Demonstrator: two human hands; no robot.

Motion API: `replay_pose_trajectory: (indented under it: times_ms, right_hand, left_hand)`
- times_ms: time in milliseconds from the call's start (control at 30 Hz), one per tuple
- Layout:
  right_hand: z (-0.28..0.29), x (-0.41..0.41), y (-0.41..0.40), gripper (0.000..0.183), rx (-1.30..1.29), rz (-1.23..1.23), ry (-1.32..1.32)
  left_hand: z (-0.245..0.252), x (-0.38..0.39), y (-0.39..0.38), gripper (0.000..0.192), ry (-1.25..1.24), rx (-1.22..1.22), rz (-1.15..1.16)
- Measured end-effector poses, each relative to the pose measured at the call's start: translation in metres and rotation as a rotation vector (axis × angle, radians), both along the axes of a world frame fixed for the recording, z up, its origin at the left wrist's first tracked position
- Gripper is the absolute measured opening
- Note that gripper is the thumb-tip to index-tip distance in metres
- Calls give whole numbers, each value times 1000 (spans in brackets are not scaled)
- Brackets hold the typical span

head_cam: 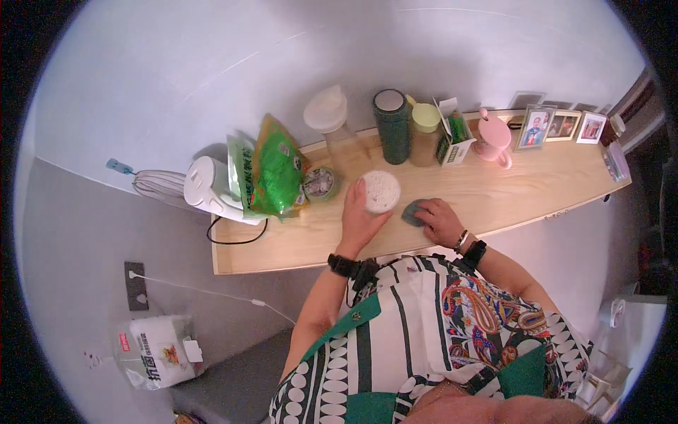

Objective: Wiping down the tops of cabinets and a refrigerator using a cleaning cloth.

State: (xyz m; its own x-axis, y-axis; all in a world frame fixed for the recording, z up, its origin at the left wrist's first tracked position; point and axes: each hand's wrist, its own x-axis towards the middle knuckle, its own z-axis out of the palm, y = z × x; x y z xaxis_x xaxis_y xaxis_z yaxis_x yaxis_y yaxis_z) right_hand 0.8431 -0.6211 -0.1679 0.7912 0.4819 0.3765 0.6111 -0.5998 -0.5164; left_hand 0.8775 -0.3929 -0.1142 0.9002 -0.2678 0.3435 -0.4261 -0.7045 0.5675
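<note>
My left hand (361, 214) grips a round white container (381, 191) with a textured, pale top, its thumb and fingers around the near left side. Just right of it, the fingers of my right hand (438, 220) rest on a grey-green cloth or pad (415, 212) on the light wooden tabletop (318, 233). How firmly they hold it cannot be told. Behind my left hand stand a glass jar (319, 183) with lumpy pale contents and a clear pitcher with a white lid (326, 109).
Along the wall stand a white electric kettle (206, 185), a green food bag (278, 169), a dark green tumbler (392, 127), a bottle with a yellow-green lid (425, 132), an open box (455, 140), a pink lidded mug (493, 138) and several picture frames (536, 127). A black cord (238, 243) loops at the left edge.
</note>
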Motion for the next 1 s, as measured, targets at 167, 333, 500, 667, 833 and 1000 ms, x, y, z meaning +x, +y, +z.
replay_pose_trajectory:
  times_ms: [167,333,500,667,833,1000]
  right_hand:
    - [-2,-6,-6,40,-44,33,-27]
    - [1,-14,-15,40,-45,40,3]
    - [0,-14,-18,39,-25,45,-38]
    - [8,-7,-32,39,-14,67,88]
    - [15,15,-32,43,35,-142,87]
    - [-4,67,19,44,71,-123,48]
  left_hand:
    - [-15,30,-31,74,-35,74,59]
    - [-23,29,-34,62,-113,135,62]
    - [-27,28,-28,58,-177,134,52]
    - [-24,6,-4,56,-193,182,96]
    - [-22,-43,47,54,-193,75,215]
    - [-19,-83,84,51,-213,-29,360]
